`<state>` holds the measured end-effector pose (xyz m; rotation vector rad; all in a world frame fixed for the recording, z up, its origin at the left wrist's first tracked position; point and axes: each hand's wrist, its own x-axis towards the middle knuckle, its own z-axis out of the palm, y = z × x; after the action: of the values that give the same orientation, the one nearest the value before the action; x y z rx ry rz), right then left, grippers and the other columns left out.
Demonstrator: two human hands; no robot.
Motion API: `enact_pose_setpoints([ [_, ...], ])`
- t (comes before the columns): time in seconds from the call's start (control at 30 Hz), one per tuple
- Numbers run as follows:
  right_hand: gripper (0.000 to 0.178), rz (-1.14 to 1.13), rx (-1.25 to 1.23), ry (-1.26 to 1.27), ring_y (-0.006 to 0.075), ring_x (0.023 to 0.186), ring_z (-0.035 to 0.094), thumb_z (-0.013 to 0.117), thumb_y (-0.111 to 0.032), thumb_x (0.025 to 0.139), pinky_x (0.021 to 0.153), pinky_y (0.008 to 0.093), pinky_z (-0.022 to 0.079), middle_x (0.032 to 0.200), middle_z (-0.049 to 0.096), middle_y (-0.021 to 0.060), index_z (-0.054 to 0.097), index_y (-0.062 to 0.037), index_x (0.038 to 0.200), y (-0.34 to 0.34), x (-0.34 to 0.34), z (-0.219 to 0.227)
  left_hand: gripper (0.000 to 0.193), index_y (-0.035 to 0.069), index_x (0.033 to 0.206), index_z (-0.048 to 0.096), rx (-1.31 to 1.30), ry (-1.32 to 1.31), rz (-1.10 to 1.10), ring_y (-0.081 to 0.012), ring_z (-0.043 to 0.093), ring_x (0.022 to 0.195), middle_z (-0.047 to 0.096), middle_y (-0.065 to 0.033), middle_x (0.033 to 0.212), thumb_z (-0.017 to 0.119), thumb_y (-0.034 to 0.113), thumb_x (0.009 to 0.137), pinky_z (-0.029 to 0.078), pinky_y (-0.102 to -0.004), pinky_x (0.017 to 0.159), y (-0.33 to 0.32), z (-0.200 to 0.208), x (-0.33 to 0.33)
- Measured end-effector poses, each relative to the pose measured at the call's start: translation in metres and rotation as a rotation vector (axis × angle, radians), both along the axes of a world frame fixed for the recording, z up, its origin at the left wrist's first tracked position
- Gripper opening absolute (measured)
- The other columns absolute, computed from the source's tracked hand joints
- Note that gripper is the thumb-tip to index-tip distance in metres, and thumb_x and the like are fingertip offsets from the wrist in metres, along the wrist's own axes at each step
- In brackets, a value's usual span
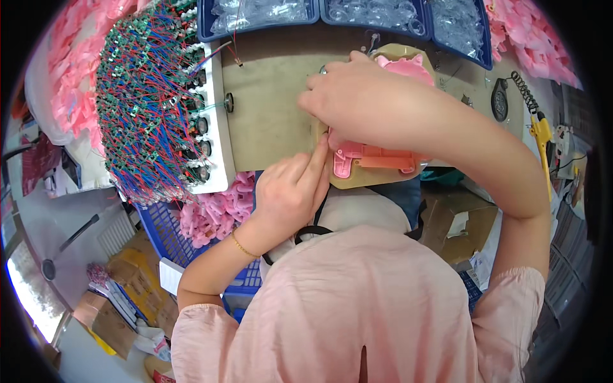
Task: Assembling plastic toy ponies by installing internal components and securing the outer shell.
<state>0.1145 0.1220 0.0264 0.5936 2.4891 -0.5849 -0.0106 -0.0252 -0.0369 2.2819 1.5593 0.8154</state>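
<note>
A pink plastic shell (pixel 342 167) lies in a tan fixture (pixel 370 179) close to my body, and an orange piece (pixel 386 158) sits along it. The shell's far end (pixel 408 67) shows past my wrist. My right hand (pixel 345 96) reaches over the fixture with its fingers bent, covering the shell's middle. From the near left, my left hand (pixel 290 188) brings its extended index finger to the fixture's left edge, against my right hand's fingertips. The fingers of both hands look closed; whatever they pinch is hidden.
Left of the work mat (pixel 268 121), wired circuit boards (pixel 143 102) are heaped beside a white foam tray (pixel 220 127) with round black parts. Blue bins (pixel 377 16) of clear parts line the back. A yellow tool (pixel 541 137) hangs on a coiled cord at right.
</note>
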Motion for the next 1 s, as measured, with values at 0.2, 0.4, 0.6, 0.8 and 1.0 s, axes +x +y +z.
enact_pose_setpoints([
  [0.2,0.025,-0.122,0.038,0.356,0.0252,0.098,0.055,0.068,-0.02,0.074,0.088,0.0393,0.04,0.101,0.059,0.0075,0.062,-0.0058,0.093,-0.01,0.031,-0.01,0.044,0.001,0.116,0.058,-0.022,0.03,-0.039,-0.0175,0.052,0.058,0.048,-0.0046,0.067,0.064,0.005,0.072,0.043,-0.0304,0.053,0.007,0.007,-0.006],
  [0.4,0.023,-0.678,0.101,0.711,0.0247,0.099,0.056,0.066,-0.013,0.076,0.088,0.0347,0.041,0.1,0.061,0.0097,0.061,-0.0022,0.096,-0.03,0.121,0.023,0.037,0.006,0.111,0.061,-0.129,0.201,-0.103,-0.0219,0.054,0.065,0.051,-0.0054,0.069,0.061,0.008,0.074,0.044,-0.0331,0.058,0.034,0.045,-0.006],
  [0.6,0.016,-0.844,-0.199,0.721,0.0224,0.089,0.056,0.065,-0.013,0.079,0.079,0.0319,0.045,0.093,0.056,0.0092,0.06,-0.0013,0.088,-0.045,0.131,0.019,0.013,0.002,0.08,0.057,-0.016,0.103,0.076,-0.0323,0.049,0.081,0.051,-0.0144,0.083,0.064,0.01,0.074,0.04,-0.0404,0.072,0.106,0.066,0.035],
  [0.8,0.018,-0.58,0.13,0.988,0.0291,0.085,0.053,0.061,-0.021,0.079,0.073,0.0387,0.044,0.09,0.052,0.0112,0.054,-0.0049,0.079,-0.091,0.118,-0.017,0.007,0.001,0.089,0.055,-0.439,-0.589,0.121,-0.009,0.055,0.072,0.056,-0.0018,0.078,0.056,0.007,0.088,0.044,-0.0234,0.063,0.084,0.023,0.026],
  [1.0,0.023,-0.868,-0.323,0.927,0.0197,0.072,0.058,0.056,-0.025,0.086,0.06,0.0325,0.046,0.088,0.056,0.0093,0.055,-0.0021,0.09,-0.095,0.111,-0.027,0.009,0.0,0.097,0.057,-0.557,-0.951,0.084,-0.0091,0.057,0.075,0.06,-0.0037,0.086,0.055,0.005,0.09,0.046,-0.0214,0.068,0.088,-0.01,0.024],
])
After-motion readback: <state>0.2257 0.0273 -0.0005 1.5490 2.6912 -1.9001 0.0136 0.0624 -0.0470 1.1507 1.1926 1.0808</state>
